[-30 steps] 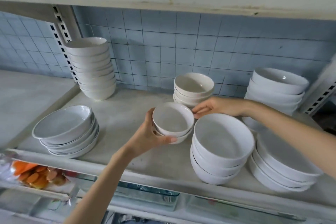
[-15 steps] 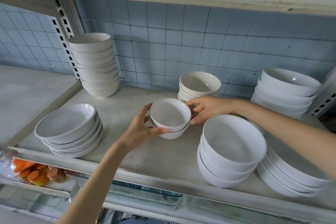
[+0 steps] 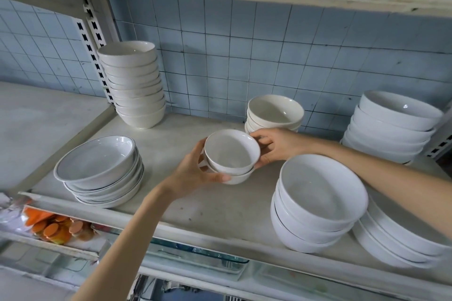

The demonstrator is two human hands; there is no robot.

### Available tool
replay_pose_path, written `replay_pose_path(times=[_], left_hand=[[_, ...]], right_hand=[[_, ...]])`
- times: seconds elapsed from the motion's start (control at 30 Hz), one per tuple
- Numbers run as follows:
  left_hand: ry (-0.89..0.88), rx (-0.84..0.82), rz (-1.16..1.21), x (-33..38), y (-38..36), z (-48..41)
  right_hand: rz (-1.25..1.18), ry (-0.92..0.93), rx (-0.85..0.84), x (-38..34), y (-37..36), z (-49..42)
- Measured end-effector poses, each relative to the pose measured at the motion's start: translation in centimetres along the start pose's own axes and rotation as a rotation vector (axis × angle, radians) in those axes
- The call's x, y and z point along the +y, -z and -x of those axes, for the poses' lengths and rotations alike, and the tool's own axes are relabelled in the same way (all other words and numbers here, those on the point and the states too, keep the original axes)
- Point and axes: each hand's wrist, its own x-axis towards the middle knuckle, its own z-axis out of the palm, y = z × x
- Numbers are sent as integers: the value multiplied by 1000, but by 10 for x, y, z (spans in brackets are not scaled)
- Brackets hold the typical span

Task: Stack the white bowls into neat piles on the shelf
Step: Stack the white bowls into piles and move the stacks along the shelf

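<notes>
Raised small bowls [image 3: 231, 155] between hands [image 3: 195, 173].

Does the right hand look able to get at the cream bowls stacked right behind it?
Probably yes: the right hand is just in front of the cream stack, nothing between, though it holds the small bowls.

No readable text, labels, brands or numbers anywhere in frame; bowls [image 3: 231, 154], shelf [image 3: 190, 205], tiled wall [image 3: 244, 61] all unmarked.
</notes>
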Motion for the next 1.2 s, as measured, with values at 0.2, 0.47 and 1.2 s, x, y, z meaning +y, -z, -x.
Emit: replay_pose_path(times=[0.2,0.47,1.2], left_hand=[[-23,-71,-46,1,6,1],[0,-17,4,3,7,-1],[-74,68,-51,44,11,9]], right_hand=[[-11,5,8,1,-1,0],[-6,11,11,4,-2,-1],[18,93,67,-35,18,14]])
